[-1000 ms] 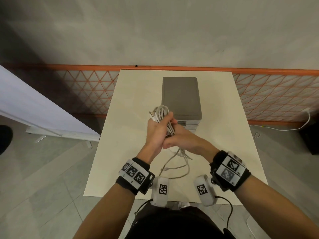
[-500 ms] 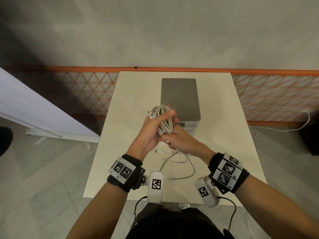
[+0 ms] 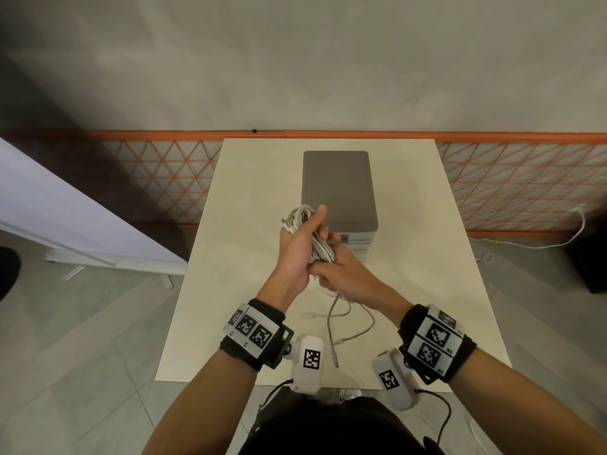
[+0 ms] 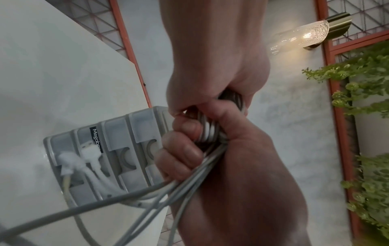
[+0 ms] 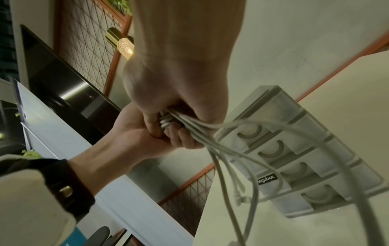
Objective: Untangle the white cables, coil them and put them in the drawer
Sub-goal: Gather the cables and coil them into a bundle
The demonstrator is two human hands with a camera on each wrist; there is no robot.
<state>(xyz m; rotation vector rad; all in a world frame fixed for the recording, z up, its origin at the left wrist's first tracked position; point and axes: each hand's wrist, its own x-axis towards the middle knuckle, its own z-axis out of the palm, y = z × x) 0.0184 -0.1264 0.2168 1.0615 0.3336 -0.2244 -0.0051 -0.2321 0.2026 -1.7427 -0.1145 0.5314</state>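
Observation:
A bundle of white cables (image 3: 320, 247) is held upright above the cream table (image 3: 243, 231), just in front of the grey drawer unit (image 3: 338, 188). My left hand (image 3: 299, 247) grips the coiled loops, whose top (image 3: 295, 216) sticks out above the fist. My right hand (image 3: 343, 274) grips the bundle just below it. Loose ends (image 3: 335, 323) hang down and trail on the table towards me. The left wrist view shows the coil (image 4: 208, 129) between both fists, with plugs (image 4: 88, 151) before the drawers (image 4: 122, 133). In the right wrist view, strands (image 5: 231, 149) run out of my right hand (image 5: 179, 86).
The drawer unit (image 5: 299, 159) has several shut drawers with curved handles. A white board (image 3: 65, 218) leans at the left of the table. Another white cable (image 3: 558, 244) lies on the floor at the right. An orange-trimmed lattice (image 3: 157, 178) runs along the wall.
Both hands have kept hold of the bundle and turned slightly around it. The loose ends have shifted on the table. The drawer unit has not moved.

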